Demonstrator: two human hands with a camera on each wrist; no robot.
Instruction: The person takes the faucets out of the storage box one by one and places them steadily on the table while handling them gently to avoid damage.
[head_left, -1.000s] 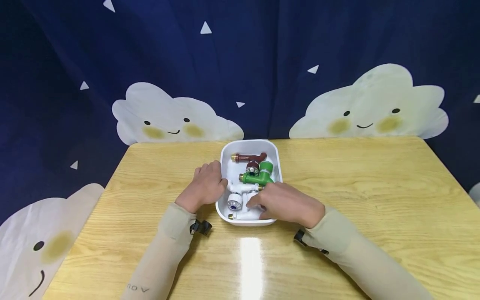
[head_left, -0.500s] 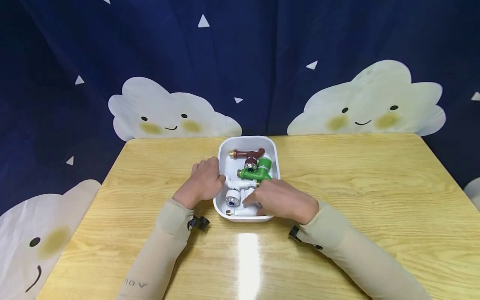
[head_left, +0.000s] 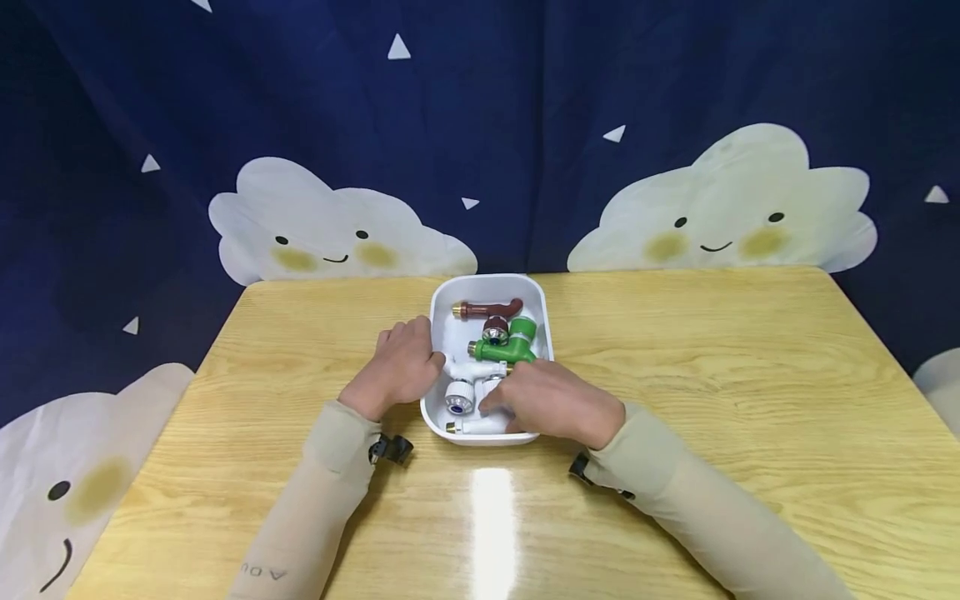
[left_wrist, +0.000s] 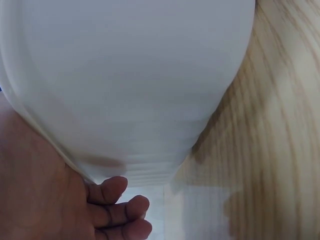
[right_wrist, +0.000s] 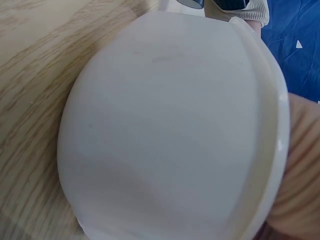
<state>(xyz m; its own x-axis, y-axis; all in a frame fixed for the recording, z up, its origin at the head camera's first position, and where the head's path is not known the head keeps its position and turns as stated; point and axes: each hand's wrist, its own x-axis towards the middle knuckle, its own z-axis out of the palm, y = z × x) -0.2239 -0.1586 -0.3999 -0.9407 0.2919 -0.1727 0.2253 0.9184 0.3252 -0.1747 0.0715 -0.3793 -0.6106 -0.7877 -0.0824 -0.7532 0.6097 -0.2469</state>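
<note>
A white plastic tub (head_left: 433, 417) holds several taps. At its left rim my left hand (head_left: 401, 367) grips the wall, thumb over the edge; its curled fingers (left_wrist: 120, 212) show outside in the left wrist view. My right hand (head_left: 551, 400) reaches over the right rim, fingers bent round a white tap (head_left: 483, 426) with a brass thread at the front of the tub. Its fingertips are partly hidden. Behind it lie another white tap (head_left: 460, 396), a green tap (head_left: 498, 350) and a dark red tap (head_left: 495, 310). In the right wrist view the tub wall hides the fingers.
The tub stands on a wooden table (head_left: 720, 358), close to its back edge. Behind hangs a dark blue curtain (head_left: 495, 100) with cloud and triangle prints. Dark wrist mounts (head_left: 390, 450) sit under both sleeves.
The whole scene has shifted slightly left as the head view moved. Both hands keep their places at the tub, and the taps lie as before.
</note>
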